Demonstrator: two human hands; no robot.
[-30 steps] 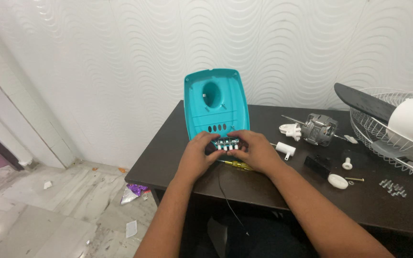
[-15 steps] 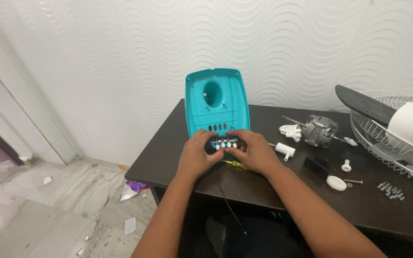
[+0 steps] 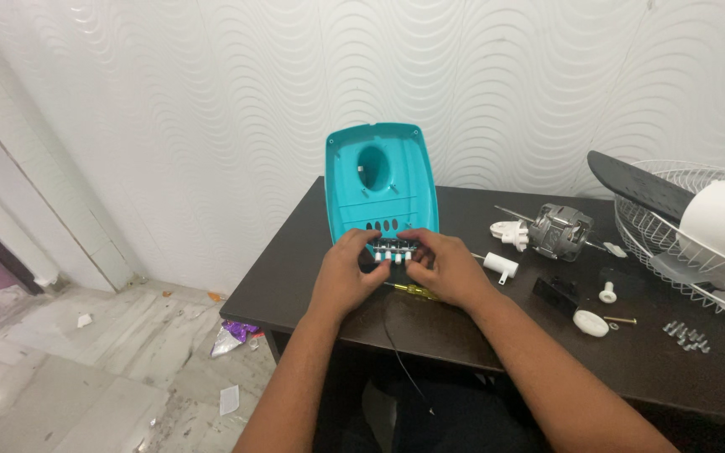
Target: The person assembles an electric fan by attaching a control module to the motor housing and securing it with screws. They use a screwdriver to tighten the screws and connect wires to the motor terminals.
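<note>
Near the front edge of the dark wooden surface (image 3: 463, 335), both hands: left hand (image 3: 347, 273) and right hand (image 3: 446, 267) curled shut around a small black switch block with white push buttons (image 3: 394, 249). Since a second ago, lifted slightly and pressed closer against the lower end of the upright teal plastic fan base cover (image 3: 382, 180), suggesting seating. Farther right, grey metal motor (image 3: 560, 231), white wire fan guard (image 3: 690, 226).

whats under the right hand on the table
A yellow screwdriver handle sticks out from under the right hand on the dark table. Its tip and the rest of its shaft are covered.
</note>
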